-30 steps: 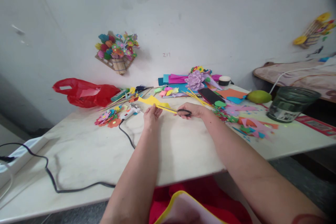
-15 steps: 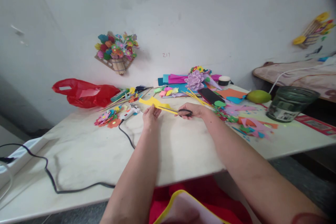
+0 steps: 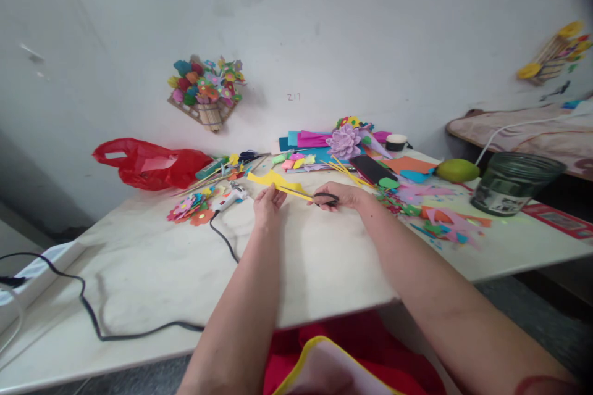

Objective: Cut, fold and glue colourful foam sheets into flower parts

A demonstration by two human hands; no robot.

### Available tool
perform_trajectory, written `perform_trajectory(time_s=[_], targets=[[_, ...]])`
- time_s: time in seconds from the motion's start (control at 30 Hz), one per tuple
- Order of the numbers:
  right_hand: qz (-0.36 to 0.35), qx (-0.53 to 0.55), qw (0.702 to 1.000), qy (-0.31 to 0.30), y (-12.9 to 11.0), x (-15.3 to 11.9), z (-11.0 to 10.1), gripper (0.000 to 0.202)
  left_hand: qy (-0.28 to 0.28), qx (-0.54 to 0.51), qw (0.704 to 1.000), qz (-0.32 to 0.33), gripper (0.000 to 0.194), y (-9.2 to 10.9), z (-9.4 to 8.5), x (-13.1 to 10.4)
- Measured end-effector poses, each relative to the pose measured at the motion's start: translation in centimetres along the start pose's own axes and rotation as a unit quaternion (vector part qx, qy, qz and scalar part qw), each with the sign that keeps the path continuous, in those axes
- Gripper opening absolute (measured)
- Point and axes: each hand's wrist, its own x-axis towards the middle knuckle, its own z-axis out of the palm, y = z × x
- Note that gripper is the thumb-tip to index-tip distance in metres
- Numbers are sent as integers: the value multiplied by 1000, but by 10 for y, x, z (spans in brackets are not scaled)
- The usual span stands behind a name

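My left hand (image 3: 269, 202) pinches a yellow sheet (image 3: 266, 179) with a wavy upper edge, held over the middle of the table. My right hand (image 3: 334, 195) grips black-handled scissors (image 3: 327, 199) by the loops. The scissor blades point left and lie along the sheet's lower edge, close to my left fingers. A narrow yellow strip shows beside the blades. Left of my left hand a white glue gun (image 3: 227, 200) rests on the table, with a pile of foam flowers (image 3: 191, 207) beyond it.
A red plastic bag (image 3: 157, 166) lies at the back left. Behind my right hand are yellow strips (image 3: 345, 171) and a phone (image 3: 370, 170). Foam scraps (image 3: 445, 222), a green fruit (image 3: 458, 170) and a glass jar (image 3: 512, 182) stand right. A power strip (image 3: 41, 271) sits left.
My left hand and the yellow sheet have shifted very slightly to the right. The scissors remain almost in the same place.
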Motion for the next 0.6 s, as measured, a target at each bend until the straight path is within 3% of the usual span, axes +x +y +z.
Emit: perform_trajectory(time_s=[0.6], targets=[[-20, -28, 999, 19, -5, -5, 2, 20, 7, -3, 1000, -5, 11, 1, 1, 1]])
